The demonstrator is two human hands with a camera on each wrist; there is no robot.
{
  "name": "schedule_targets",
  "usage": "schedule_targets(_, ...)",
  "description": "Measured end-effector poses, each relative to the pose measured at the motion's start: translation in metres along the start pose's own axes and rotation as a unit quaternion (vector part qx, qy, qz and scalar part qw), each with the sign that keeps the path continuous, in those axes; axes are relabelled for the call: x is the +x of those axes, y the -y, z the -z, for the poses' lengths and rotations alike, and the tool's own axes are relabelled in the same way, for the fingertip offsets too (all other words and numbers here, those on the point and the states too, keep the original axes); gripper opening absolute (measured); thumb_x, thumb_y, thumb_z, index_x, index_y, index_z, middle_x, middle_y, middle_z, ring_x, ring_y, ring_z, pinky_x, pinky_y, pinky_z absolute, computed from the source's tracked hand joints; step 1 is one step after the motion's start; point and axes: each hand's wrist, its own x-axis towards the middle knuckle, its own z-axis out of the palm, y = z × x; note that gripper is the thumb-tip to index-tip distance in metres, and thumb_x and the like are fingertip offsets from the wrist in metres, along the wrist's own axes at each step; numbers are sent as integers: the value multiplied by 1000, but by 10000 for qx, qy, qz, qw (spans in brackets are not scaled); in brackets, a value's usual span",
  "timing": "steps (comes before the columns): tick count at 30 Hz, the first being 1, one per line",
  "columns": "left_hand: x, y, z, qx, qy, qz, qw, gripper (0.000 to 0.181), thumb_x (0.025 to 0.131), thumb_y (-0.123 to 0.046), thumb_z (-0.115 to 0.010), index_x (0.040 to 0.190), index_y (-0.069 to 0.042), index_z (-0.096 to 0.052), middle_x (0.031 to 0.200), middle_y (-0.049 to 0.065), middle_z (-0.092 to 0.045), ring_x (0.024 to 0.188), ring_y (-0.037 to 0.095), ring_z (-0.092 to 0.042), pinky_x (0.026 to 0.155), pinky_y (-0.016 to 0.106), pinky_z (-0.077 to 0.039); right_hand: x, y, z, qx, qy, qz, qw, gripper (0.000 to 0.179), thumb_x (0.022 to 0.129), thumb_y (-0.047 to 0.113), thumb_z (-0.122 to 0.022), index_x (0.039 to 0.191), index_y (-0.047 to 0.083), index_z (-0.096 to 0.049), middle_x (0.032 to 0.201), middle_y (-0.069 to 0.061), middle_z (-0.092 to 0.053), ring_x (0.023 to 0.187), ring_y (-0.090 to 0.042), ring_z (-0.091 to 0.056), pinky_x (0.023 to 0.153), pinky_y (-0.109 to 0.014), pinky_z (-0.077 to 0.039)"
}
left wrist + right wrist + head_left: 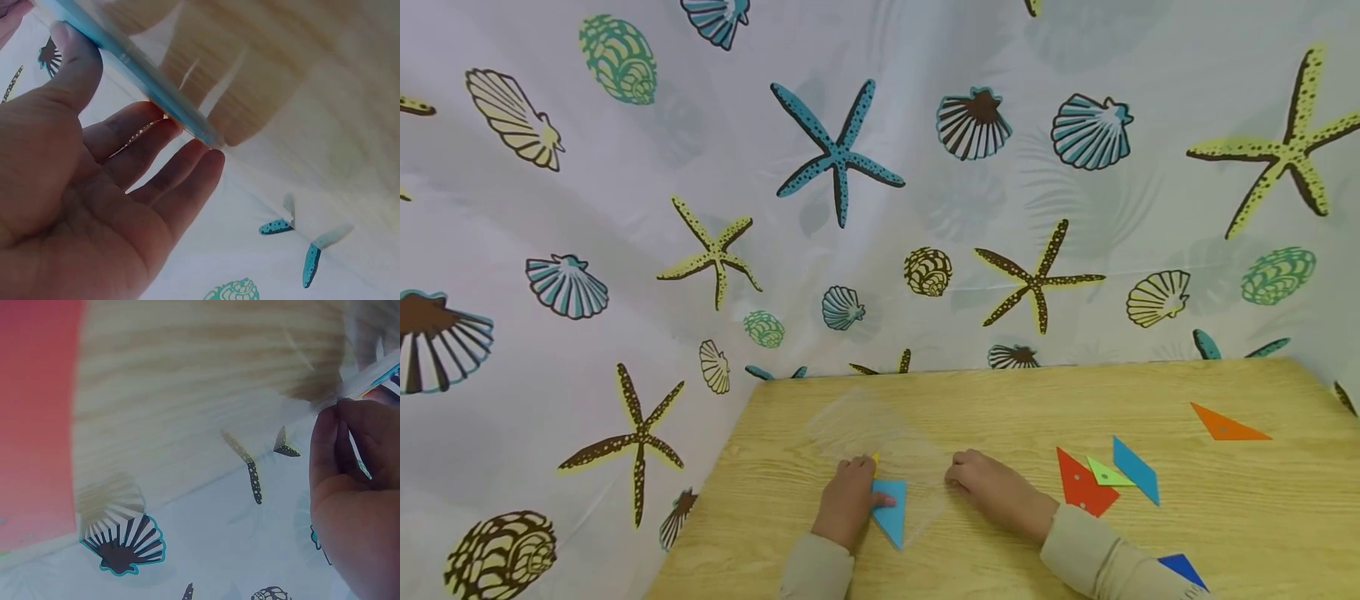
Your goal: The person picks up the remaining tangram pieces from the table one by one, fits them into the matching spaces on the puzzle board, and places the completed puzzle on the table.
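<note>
A clear plastic square (880, 425) lies on the table, faint against the wood. Over its near part, my left hand (847, 500) rests on flat pieces, thumb on a light blue triangle (891, 508). A bit of a yellow piece (876, 460) peeks out by the fingers; the rest is covered. In the left wrist view, the fingertips (215, 156) touch the edge of the stacked blue layer (137, 72), fingers only slightly bent. My right hand (992, 487) pinches the clear square's right corner between thumb and fingers, as the right wrist view shows near the fingertips (331, 412).
Right of my right hand lie a red piece (1078, 492), a small green triangle (1105, 475) overlapping it, and a blue parallelogram (1137, 471). An orange triangle (1228, 427) sits farther back. A dark blue triangle (1183, 568) is by the right sleeve. A patterned curtain (910, 208) borders the table.
</note>
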Motion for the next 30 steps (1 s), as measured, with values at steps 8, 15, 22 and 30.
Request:
schedule_targets(8,4,-10,4,155,-62,-277,9995,60,68,-40,-70,111,0,-61,116,12,-61,100,27,-56,79,33,-51,-5,3,2,-137,-141,-120,9997,10,86,4,-64,85,12,-69,79,5,-53,71,-9,-46,65,-24,-46)
schedule_targets(15,10,-21,4,245,-57,-369,9990,62,65,-39,-71,112,-1,-61,118,10,-60,104,27,-56,82,32,-50,-7,7,9,-96,-162,-407,9990,13,85,1,-63,78,11,-68,75,4,-56,69,-9,-52,62,-24,-47)
schedule_targets(22,18,-35,1,327,-51,-473,9983,64,63,-37,-72,113,1,-62,116,11,-61,103,27,-58,77,31,-52,-14,8,10,-182,-170,-924,9954,12,82,-2,-64,76,8,-67,72,1,-58,67,-12,-57,59,-26,-49)
schedule_targets(30,28,-52,2,554,134,-531,9970,70,64,-40,-72,118,3,-60,122,11,-59,109,27,-56,79,29,-52,-22,16,13,-937,-276,-1246,9874,13,75,-9,-66,69,2,-60,63,-6,-54,56,-19,-54,50,-30,-47)
